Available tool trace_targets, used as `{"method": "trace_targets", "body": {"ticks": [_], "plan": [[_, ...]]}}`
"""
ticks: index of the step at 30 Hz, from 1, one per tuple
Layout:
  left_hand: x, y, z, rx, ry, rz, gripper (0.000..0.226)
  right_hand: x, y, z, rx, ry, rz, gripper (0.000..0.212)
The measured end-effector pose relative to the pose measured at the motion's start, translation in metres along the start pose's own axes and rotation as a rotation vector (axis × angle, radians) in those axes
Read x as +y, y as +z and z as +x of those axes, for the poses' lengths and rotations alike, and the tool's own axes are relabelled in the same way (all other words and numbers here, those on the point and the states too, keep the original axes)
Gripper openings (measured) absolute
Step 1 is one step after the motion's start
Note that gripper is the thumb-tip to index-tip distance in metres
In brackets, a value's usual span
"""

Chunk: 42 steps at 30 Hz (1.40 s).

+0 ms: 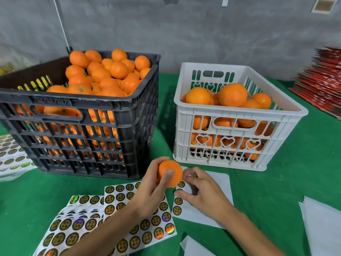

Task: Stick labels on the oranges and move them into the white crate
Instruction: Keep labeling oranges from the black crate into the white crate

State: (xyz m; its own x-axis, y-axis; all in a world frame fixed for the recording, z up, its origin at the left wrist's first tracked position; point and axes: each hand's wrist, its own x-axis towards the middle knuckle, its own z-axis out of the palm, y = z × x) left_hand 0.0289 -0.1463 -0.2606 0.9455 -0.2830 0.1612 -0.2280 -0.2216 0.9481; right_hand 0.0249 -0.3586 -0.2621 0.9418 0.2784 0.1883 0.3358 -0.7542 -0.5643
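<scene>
Around your hands, sticker sheets (140, 218) overlap on the green bench (276, 182), with more sheets (11, 154) at the far left beside the black crate (79, 115). Blank white sheets (321, 224) lie at the right, and a stack of red cartons (321, 84) sits at the far right edge.

The black crate is heaped with oranges (103, 74); the white crate (238, 115), just right of it, is filled close to its rim with oranges (232, 95).

Your left hand (151, 191) holds one orange (170, 173) above the sheets, fingers and thumb curled round it. Your right hand (199, 189) has its fingers curled down on a nearly used sheet (208, 200), apparently pinching at a label; the pinch itself is hidden.

Bare green bench lies between the two crates and right of the white crate.
</scene>
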Motion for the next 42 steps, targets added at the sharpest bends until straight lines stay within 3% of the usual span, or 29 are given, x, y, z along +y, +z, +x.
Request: {"method": "trace_targets", "body": {"ticks": [3,8,16,19,22,27,30,33,35,38,42], "plan": [[-0.002,-0.001,0.000,0.010,-0.015,-0.041,0.052,0.002,0.002,0.000,-0.018,-0.034,-0.026,0.059],[-0.001,-0.001,0.000,-0.001,-0.026,-0.028,0.051,0.004,0.003,-0.003,0.035,-0.048,0.022,0.041],[0.002,-0.002,-0.001,-0.070,-0.023,-0.005,0.049,0.005,-0.001,0.004,0.079,0.151,0.390,0.010],[0.000,-0.001,0.000,-0.113,-0.027,0.039,0.060,0.000,-0.005,0.005,0.190,0.265,0.612,0.009],[-0.003,0.000,0.002,-0.139,-0.019,0.061,0.064,-0.009,-0.010,0.005,0.358,0.264,0.736,0.007],[-0.005,-0.001,0.003,-0.143,-0.038,0.044,0.064,-0.014,-0.009,0.004,0.168,0.231,1.151,0.024],[-0.004,-0.002,0.004,-0.130,-0.024,0.038,0.061,-0.015,-0.010,0.002,0.084,0.215,1.234,0.041],[0.005,-0.002,0.005,-0.089,-0.009,-0.046,0.047,-0.021,-0.016,-0.004,0.069,0.137,1.053,0.048],[0.016,-0.004,0.006,-0.046,0.011,-0.134,0.040,-0.031,-0.021,-0.007,0.113,0.049,0.698,0.047],[0.054,-0.012,0.016,0.011,0.092,-0.250,0.052,-0.051,-0.039,-0.006,0.342,-0.161,0.206,0.052],[0.129,-0.021,0.055,0.111,0.276,-0.213,0.063,-0.070,-0.083,0.021,0.700,-0.354,0.015,0.049]]}}
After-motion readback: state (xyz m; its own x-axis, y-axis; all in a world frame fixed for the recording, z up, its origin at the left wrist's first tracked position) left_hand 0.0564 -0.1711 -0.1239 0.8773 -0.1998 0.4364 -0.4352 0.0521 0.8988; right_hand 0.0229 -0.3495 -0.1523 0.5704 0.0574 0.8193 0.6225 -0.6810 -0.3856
